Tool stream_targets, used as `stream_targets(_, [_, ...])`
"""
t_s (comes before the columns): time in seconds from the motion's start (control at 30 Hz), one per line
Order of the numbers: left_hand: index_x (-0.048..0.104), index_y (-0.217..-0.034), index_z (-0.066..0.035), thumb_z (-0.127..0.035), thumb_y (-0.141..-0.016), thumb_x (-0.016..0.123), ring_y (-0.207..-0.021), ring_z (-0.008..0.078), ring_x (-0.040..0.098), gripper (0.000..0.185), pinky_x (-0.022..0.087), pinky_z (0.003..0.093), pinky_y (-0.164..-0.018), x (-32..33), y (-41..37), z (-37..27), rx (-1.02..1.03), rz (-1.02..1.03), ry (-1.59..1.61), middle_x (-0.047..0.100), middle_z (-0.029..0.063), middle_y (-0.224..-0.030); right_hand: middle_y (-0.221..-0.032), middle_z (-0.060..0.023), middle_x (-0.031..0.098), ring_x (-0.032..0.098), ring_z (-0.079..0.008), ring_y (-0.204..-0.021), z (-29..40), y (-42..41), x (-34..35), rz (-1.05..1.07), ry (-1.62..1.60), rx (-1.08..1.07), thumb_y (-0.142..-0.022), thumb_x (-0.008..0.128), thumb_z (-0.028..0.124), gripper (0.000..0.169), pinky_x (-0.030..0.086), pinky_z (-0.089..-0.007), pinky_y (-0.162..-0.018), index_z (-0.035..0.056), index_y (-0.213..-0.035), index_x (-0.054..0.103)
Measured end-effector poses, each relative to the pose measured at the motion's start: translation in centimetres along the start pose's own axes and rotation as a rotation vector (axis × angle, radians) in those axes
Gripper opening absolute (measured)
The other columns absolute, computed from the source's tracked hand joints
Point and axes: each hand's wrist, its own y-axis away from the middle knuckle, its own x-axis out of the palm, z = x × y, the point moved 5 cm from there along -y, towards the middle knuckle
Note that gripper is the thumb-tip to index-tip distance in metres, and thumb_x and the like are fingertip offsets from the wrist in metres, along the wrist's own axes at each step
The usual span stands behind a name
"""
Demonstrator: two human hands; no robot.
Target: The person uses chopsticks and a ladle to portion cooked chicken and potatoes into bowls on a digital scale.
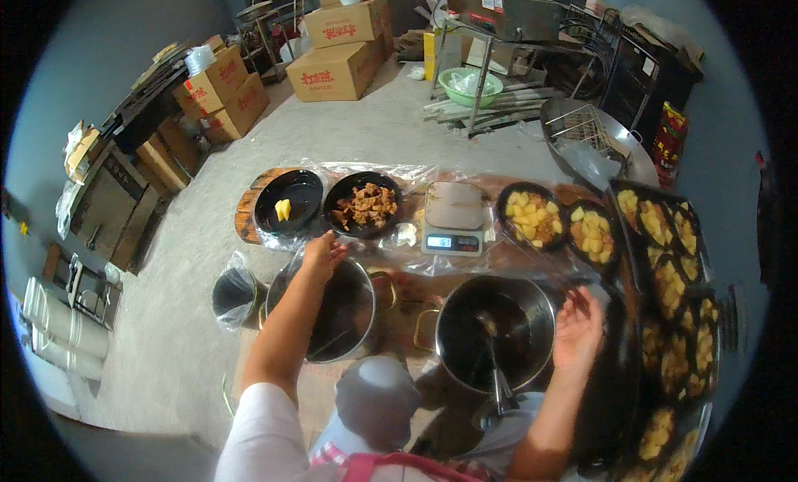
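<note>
My left hand (323, 255) is at the near edge of a black bowl of brown meat pieces (368, 206), fingers apart; I see nothing held in it. Left of that bowl, another black bowl (299, 198) holds a few yellow chunks. My right hand (579, 323) is raised beside a steel pot (444, 332) of dark liquid, fingers partly curled by blurred thin dark lines; whether it holds something is unclear. A metal ladle (499, 382) leans in the pot. A digital kitchen scale (454, 217) stands between the meat bowl and two black bowls of yellow chunks over meat (533, 215) (592, 234).
Another steel pot (372, 307) stands under my left forearm, beside a plastic-lined bin (235, 298). Trays of filled bowls (670, 282) line the right side. Clear plastic film (430, 267) covers the board. Cardboard boxes (333, 70) and a large metal pan (642, 157) lie beyond.
</note>
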Motion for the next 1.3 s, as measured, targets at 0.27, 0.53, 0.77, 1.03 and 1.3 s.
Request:
stream_targets(0.27, [0.052,-0.093,0.000,-0.016,-0.084,0.055,-0.072,0.0241,0.055,0.019,0.050,0.0389,-0.067,1.4,-4.6,1.6,-0.018,-0.063,-0.024,0.052,0.0088,-0.079,-0.088,-0.0068,0.057,0.053,-0.0143,-0.077,0.2,0.3,0.6,0.007,0.003,0.001,-0.084,0.056,0.030,0.033,0.042,-0.0252,-0.070,0.0028,-0.102,0.056])
stream_targets(0.53, [0.050,-0.101,0.003,-0.008,-0.081,0.052,-0.084,0.0284,0.055,0.023,0.052,0.0412,-0.068,3.7,-3.6,0.7,0.046,-0.098,0.030,0.052,0.0153,-0.099,-0.088,-0.0089,0.059,0.054,-0.0156,-0.075,0.3,0.1,0.2,0.020,-0.032,0.024,-0.083,0.057,0.030,0.033,0.045,-0.0266,-0.071,0.0017,-0.101,0.056])
stream_targets(0.77, [0.047,-0.103,0.006,-0.005,-0.082,0.047,-0.087,0.0309,0.054,0.023,0.053,0.0436,-0.071,3.1,-3.7,1.0,0.054,-0.065,0.149,0.051,0.0181,-0.101,-0.090,-0.0087,0.057,0.054,-0.0147,-0.077,0.4,0.3,0.8,0.024,-0.064,0.038,-0.083,0.056,0.025,0.030,0.045,-0.0243,-0.066,0.0010,-0.100,0.056])
stream_targets(1.03, [0.047,-0.098,0.007,-0.002,-0.079,0.043,-0.082,0.0298,0.056,0.021,0.053,0.0415,-0.070,3.8,0.6,0.0,0.159,0.118,0.082,0.053,0.0183,-0.094,-0.087,-0.0091,0.059,0.055,-0.0161,-0.075,0.8,0.4,0.5,0.045,-0.067,0.032,-0.085,0.054,0.029,0.032,0.045,-0.0280,-0.070,0.0016,-0.101,0.056])
stream_targets(1.3, [0.055,-0.093,0.004,-0.005,-0.076,0.059,-0.083,0.0230,0.059,0.020,0.050,0.0308,-0.067,10.0,-1.9,2.1,0.491,0.430,-0.471,0.058,0.0147,-0.092,-0.089,-0.0091,0.057,0.053,-0.0150,-0.076,1.0,0.5,0.7,0.041,-0.124,0.047,-0.084,0.056,0.026,0.027,0.043,-0.0251,-0.063,0.0023,-0.097,0.057])
